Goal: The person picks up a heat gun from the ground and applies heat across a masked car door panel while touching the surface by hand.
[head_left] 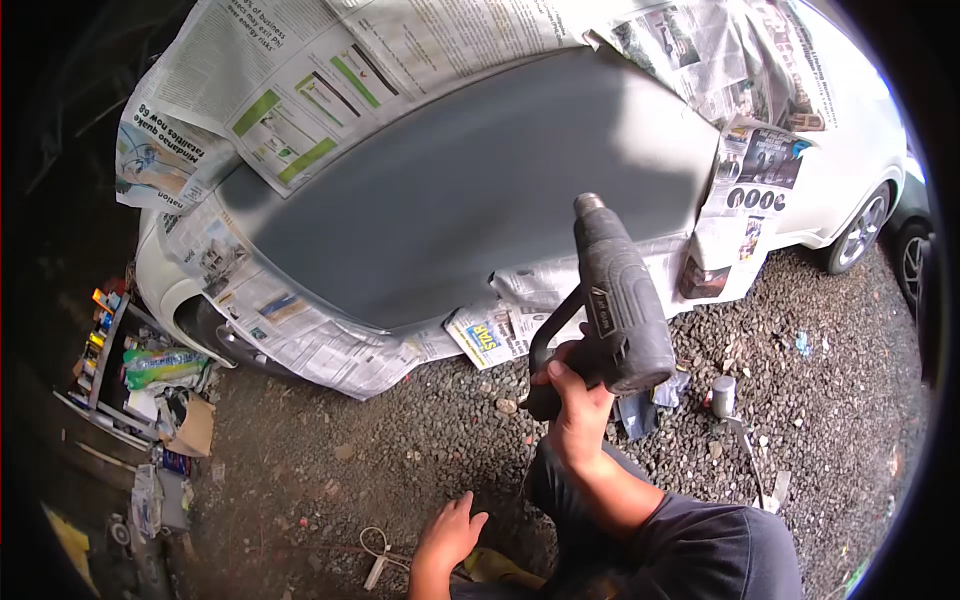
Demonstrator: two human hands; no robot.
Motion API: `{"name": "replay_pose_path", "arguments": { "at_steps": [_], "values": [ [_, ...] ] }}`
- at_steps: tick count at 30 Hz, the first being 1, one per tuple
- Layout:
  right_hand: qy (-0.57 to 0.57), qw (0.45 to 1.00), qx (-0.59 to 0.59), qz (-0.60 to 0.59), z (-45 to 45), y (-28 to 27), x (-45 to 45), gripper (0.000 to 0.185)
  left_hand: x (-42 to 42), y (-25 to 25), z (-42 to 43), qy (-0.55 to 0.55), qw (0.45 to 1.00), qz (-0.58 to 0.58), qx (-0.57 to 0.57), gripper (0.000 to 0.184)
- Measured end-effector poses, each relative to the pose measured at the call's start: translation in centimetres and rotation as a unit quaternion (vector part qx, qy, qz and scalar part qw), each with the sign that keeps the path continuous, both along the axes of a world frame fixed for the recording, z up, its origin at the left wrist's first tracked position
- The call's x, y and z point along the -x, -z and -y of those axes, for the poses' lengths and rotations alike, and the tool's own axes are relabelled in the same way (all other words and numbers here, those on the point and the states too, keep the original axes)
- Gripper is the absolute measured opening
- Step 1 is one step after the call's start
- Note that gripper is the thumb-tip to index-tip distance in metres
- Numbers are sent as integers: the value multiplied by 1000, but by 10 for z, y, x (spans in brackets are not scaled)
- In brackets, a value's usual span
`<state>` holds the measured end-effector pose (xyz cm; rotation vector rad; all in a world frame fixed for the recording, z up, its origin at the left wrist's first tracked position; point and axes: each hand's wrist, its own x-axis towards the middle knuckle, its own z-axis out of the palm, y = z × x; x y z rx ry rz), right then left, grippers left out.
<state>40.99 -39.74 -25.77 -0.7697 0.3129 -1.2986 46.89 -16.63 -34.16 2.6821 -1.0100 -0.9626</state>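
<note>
My right hand (578, 410) is wrapped round the handle of a dark grey heat gun (625, 300), whose metal nozzle points up toward a car door. The door panel (480, 180) is matte grey, lighter at its upper right, and masked all round with newspaper (330, 350). A gap shows between the nozzle and the panel's surface as far as I can tell. Low in the view, my left hand (450, 530) holds nothing, its fingers apart, above the gravel beside my legs.
A white cable (378, 560) lies near my left hand. At right on the gravel are a spray can (723, 396), a metal strip and dark cloth or paper (637, 414). A crate (110, 360) of supplies and a cardboard box (191, 427) stand at left. Another car is far right.
</note>
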Motion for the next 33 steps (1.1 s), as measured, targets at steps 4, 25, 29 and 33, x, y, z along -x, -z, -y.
{"name": "replay_pose_path", "arguments": {
  "at_steps": [4, 25, 29, 33],
  "values": [
    [-52, 994, 83, -57, 8, -5, 13, 7, 1, -3, 5, 1, 1000, -22, -17, 65],
    [-81, 987, 131, 53, 40, -33, -3, 27, 12, 34, 15, 25, 997, -59, -44, 62],
    [-214, 967, 135, -37, 37, -27, -7, 19, 16, 49, 9, 55, 997, -45, -27, 60],
    [-316, 935, 133, -88, 25, -17, -16, 37, 15, 62, 3, 46, 998, -39, -37, 61]
  ]
}}
